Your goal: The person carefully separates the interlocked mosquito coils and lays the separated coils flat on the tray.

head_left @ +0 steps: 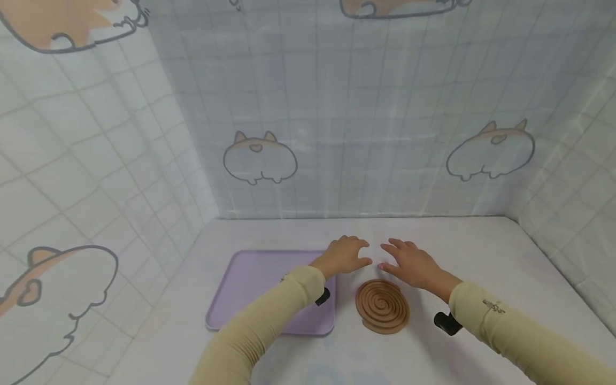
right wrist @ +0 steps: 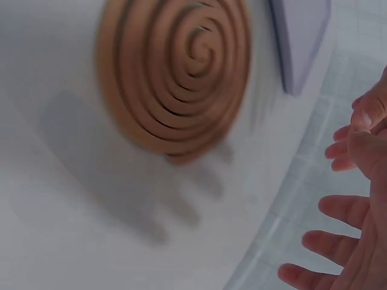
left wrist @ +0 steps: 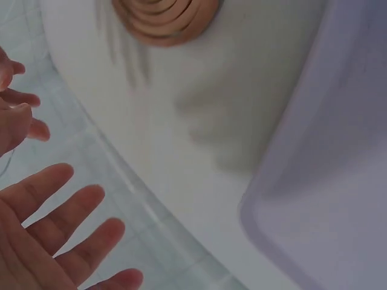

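Left hand [head_left: 345,255] and right hand [head_left: 410,263] hover empty, fingers parted; below them, a brown spiral coil [head_left: 382,306] (likely light, bendy), best held by opposite edges.

We can read no text. We see dark lettering [head_left: 493,306] on the right sleeve [head_left: 524,338], four o'clock in head view, too small.

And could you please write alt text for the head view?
A bare left hand and right hand hover, holding nothing, near a round brown spiral coil on a white table. Left of the coil lies a rectangular lilac tray.
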`<state>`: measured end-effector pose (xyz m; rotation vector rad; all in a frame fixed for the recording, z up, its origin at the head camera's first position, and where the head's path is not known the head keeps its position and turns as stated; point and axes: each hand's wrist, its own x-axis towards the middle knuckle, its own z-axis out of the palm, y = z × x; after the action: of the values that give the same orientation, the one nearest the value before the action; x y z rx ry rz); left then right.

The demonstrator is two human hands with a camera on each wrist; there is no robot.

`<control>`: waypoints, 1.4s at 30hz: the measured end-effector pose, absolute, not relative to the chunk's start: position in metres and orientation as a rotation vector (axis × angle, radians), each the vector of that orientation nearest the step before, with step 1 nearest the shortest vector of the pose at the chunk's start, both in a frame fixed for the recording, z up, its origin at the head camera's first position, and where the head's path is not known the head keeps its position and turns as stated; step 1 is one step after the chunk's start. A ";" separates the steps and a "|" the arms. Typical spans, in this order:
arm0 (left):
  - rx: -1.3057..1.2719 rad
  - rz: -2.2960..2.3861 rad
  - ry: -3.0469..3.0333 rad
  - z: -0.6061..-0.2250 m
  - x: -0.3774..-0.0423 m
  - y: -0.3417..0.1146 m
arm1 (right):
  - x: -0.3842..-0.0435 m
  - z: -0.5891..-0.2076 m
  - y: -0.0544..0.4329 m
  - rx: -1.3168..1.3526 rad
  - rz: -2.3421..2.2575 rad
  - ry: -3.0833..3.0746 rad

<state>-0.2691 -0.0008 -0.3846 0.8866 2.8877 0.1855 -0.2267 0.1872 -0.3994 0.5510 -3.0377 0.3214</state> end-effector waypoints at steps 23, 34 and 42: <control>0.772 0.311 2.722 -0.430 -0.262 0.015 | -0.208 -0.450 0.188 0.452 0.425 -3.155; 0.763 0.315 2.747 -0.440 -0.266 0.020 | -0.205 -0.455 0.185 0.325 0.554 -3.161; 0.688 0.330 2.707 -0.439 -0.266 0.024 | -0.207 -0.461 0.185 0.276 0.618 -3.130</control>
<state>-0.2657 0.0237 -0.4392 0.6884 2.7069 0.3302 -0.2069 0.1853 -0.4612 0.2757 -3.1298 0.6184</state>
